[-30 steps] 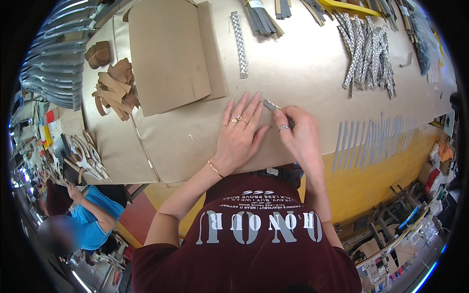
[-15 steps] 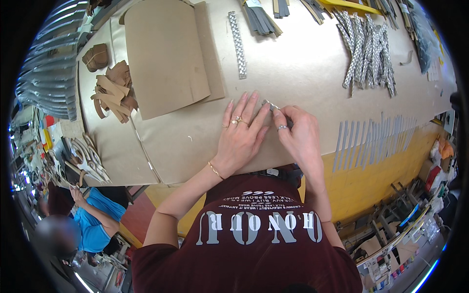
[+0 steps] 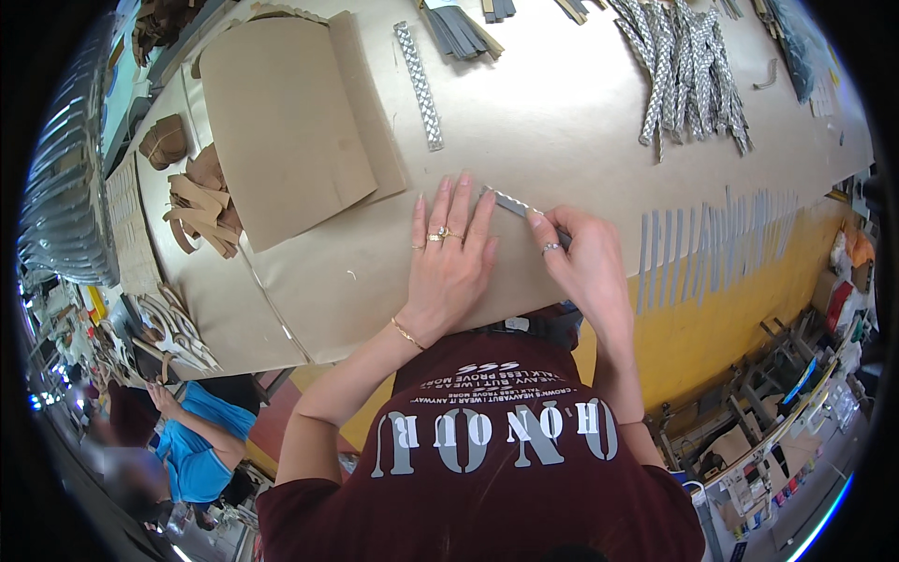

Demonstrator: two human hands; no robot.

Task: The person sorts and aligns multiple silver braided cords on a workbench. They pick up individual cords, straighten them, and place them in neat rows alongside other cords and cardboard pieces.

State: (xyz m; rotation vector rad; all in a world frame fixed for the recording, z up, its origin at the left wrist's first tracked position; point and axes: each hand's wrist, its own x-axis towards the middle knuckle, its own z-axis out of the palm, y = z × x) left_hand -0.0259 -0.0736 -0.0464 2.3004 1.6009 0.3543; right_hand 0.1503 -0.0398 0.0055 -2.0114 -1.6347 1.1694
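Narrow grey strip with pale braided-looking edge [image 3: 511,204], frame centre; ringed right hand [image 3: 585,260] pinching lower end; ringed left hand [image 3: 449,267] palm-down on glossy tan tabletop [image 3: 375,314], fingers slightly spread, beside upper end; step, likely: edge alignment; next calls for steady pinch.

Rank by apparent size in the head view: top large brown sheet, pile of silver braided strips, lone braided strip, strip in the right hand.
1. Top large brown sheet
2. Pile of silver braided strips
3. Lone braided strip

Unranked: held strip, partly covered by the right hand.
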